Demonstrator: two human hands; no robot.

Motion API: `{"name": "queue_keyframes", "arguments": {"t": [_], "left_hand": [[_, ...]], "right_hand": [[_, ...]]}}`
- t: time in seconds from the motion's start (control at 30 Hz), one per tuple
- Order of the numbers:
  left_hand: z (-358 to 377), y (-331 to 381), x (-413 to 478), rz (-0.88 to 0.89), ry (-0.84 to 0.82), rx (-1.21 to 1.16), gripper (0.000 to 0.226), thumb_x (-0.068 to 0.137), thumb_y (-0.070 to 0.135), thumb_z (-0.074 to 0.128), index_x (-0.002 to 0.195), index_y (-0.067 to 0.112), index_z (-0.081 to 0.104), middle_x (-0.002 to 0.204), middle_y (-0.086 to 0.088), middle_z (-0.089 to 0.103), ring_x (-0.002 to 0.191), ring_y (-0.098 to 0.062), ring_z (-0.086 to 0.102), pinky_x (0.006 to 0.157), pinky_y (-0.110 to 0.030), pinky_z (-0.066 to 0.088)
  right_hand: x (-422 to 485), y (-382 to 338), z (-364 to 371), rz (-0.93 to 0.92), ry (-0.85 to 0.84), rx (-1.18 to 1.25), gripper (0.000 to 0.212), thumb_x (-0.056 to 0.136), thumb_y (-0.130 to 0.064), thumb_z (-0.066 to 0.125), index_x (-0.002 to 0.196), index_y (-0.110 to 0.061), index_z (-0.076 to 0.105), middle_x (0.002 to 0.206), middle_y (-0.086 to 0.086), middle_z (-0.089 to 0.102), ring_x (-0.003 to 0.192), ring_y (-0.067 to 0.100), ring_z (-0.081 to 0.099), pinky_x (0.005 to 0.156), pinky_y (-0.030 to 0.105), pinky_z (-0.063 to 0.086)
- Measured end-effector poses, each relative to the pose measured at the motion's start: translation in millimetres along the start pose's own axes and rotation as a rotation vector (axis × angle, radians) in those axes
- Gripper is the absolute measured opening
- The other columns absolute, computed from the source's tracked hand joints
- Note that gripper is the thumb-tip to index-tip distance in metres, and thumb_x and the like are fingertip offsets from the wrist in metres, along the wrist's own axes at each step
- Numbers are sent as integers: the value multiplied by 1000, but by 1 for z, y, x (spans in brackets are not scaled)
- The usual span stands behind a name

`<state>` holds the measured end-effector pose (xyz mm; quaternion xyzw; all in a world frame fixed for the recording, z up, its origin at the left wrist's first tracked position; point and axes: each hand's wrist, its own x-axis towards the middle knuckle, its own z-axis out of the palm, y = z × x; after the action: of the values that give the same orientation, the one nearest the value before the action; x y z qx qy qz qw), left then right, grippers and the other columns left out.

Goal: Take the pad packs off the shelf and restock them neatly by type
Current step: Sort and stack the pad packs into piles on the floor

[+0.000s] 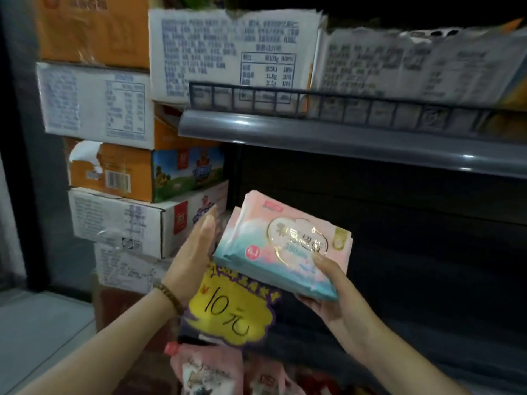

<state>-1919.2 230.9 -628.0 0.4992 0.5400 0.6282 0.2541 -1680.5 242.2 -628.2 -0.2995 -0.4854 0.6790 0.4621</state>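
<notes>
Head view. Right hand gripping the lower right corner of the pad packs, thumb curled over the top face, fingers underneath. Left hand flat, fingers straight and pressed together, palm against the left edge of the packs; bead bracelet on that wrist. Pink-and-teal packs stacked, held in the air, tilted, in front of the dark bay under the grey shelf; number in the stack hard to tell. Bay interior too dark to read. Behind the wire rail on that shelf: white printed boxes, text blurred. To the left, stacked cartons, orange and white. Below the packs, a yellow price sign marked 10元, top partly covered by them. Pink pouches at the bottom edge, cut off.
</notes>
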Motion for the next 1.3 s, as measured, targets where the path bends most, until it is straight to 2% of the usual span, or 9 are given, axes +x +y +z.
{"name": "queue_keyframes", "arguments": {"t": [0.07, 0.13, 0.2, 0.33, 0.47, 0.7, 0.87, 1.17, 1.3], "left_hand": [[-5, 3, -29, 9, -101, -200, 34, 89, 60, 44, 97, 29, 56, 97, 5, 73, 78, -5, 68, 70, -25, 52], [-18, 2, -74, 11, -195, -184, 62, 59, 63, 72, 99, 21, 52, 81, 4, 68, 68, -6, 66, 65, -22, 51], [-27, 8, -129, -110, -281, -102, 82, 52, 59, 83, 115, 25, 45, 95, 7, 69, 82, -5, 69, 67, -18, 53], [-29, -16, -205, -331, -351, -61, 50, 76, 29, 66, 121, 25, 45, 115, 3, 67, 103, -9, 65, 77, -20, 54], [-41, -69, -243, -553, -335, -27, 71, 69, 42, 82, 125, 18, 46, 115, -5, 67, 98, -14, 68, 73, -25, 55], [-49, -159, -316, -1063, -477, -25, 93, 36, 60, 89, 114, 17, 64, 109, -8, 71, 99, -23, 68, 90, -38, 54], [-48, -199, -356, -1375, -692, 90, 67, 67, 63, 73, 120, 27, 57, 108, -1, 72, 96, -21, 65, 80, -40, 52], [-60, -267, -387, -1325, -487, 122, 73, 55, 72, 74, 112, 28, 63, 108, 1, 72, 107, -25, 65, 94, -46, 51], [-64, -283, -390, -1269, -501, 143, 69, 57, 78, 69, 108, 31, 65, 105, 4, 72, 104, -23, 65, 91, -48, 52]], "right_hand": [[-29, 12, 1, 68, -39, -17, 50, 72, -34, 76, 117, -17, 62, 110, 8, 72, 106, 25, 66, 100, 42, 47], [-57, 32, 1, 160, -65, -59, 59, 67, -39, 80, 119, -17, 62, 110, 7, 72, 108, 26, 66, 103, 44, 44], [-86, 60, 2, 237, -81, -114, 67, 64, -46, 83, 121, -19, 60, 109, 3, 73, 105, 23, 67, 100, 40, 47], [-139, 119, 5, 362, -113, -63, 59, 74, -38, 72, 128, -19, 56, 114, -1, 71, 103, 12, 68, 79, 19, 53], [-176, 176, -3, 504, -91, -75, 67, 71, -44, 68, 132, -23, 54, 122, -5, 67, 113, 11, 63, 93, 26, 48], [-237, 257, -21, 766, 38, -108, 28, 89, -36, 60, 114, -27, 62, 102, -9, 74, 92, 5, 69, 74, 22, 50], [-263, 296, -28, 991, 101, -148, 30, 90, -39, 59, 111, -19, 66, 92, -7, 74, 83, 7, 68, 62, 18, 49], [-253, 347, -23, 1053, 132, -242, 32, 96, -32, 53, 118, -10, 63, 104, 5, 69, 75, 7, 63, 44, 8, 42], [-250, 363, -25, 1053, 160, -261, 25, 95, -30, 56, 105, -9, 67, 85, 1, 70, 58, 4, 65, 42, 9, 41]]}}
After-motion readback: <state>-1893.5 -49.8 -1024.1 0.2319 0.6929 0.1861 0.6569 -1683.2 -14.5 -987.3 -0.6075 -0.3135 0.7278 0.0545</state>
